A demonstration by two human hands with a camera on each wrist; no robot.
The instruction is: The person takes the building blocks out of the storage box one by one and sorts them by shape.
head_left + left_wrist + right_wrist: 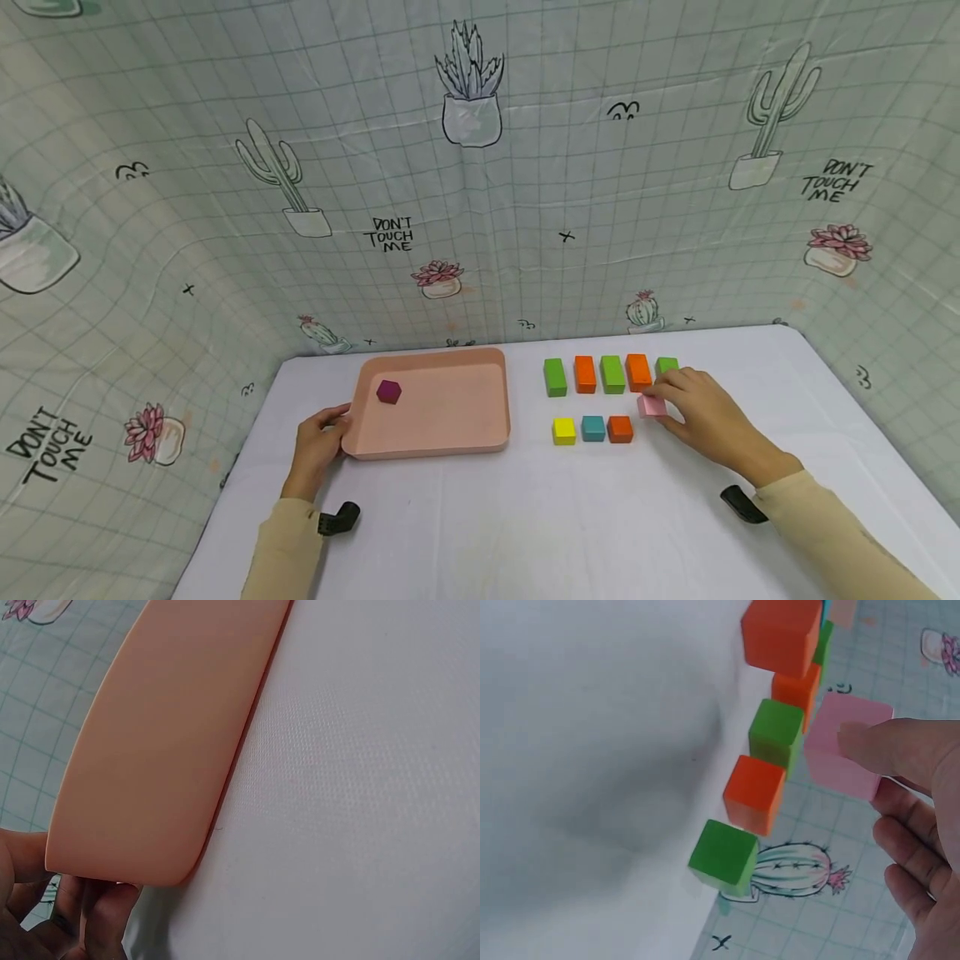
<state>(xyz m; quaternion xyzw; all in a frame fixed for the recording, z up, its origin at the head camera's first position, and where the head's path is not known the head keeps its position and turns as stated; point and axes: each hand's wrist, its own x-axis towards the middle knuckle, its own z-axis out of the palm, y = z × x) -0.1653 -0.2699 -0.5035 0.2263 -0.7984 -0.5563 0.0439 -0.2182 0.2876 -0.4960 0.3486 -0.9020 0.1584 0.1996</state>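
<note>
In the head view my right hand [701, 417] pinches a pink cube [651, 407] between thumb and fingers. The right wrist view shows the thumb pressed on one face of the pink cube [847, 746]. My left hand [318, 442] holds the left end of a shallow peach tray [431, 451], its fingers curled at the rim and outer wall. From the left wrist, the side of the tray [157, 750] fills the middle, with the fingers [109, 915] against its near end. A dark magenta block [388, 392] lies inside the tray, toward the left.
Behind the pink cube runs a row of green [555, 377] and orange blocks [585, 375]; the rightmost green block [667, 365] is partly covered by the right hand. In front stand a yellow cube [564, 432], a teal cube [593, 428] and a red-orange cube [620, 429].
</note>
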